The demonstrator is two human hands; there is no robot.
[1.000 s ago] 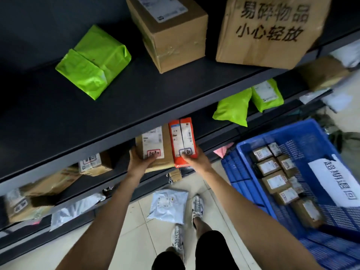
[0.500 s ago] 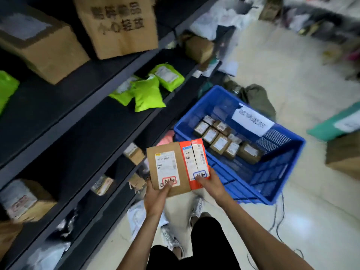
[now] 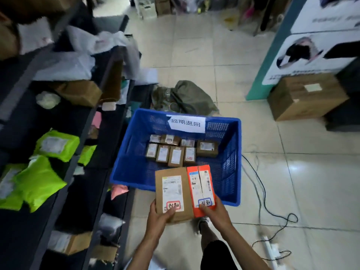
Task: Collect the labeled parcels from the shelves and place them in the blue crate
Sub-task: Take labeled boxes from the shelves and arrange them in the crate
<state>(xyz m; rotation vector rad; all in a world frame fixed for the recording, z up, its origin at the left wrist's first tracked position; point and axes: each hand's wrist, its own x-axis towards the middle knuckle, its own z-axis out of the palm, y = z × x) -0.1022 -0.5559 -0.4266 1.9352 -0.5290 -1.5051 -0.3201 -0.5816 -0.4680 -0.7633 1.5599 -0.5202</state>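
A brown parcel and an orange parcel, side by side and touching, hang over the blue crate's near rim. The left hand grips the brown one's lower end and the right hand the orange one's. This looks like the carry; next, both need lowering in front of the small boxes.

Crate right of shelves; small boxes inside.

Green mailers on the shelves were motion-blurred; label print on small boxes in the blue crate was illegible.
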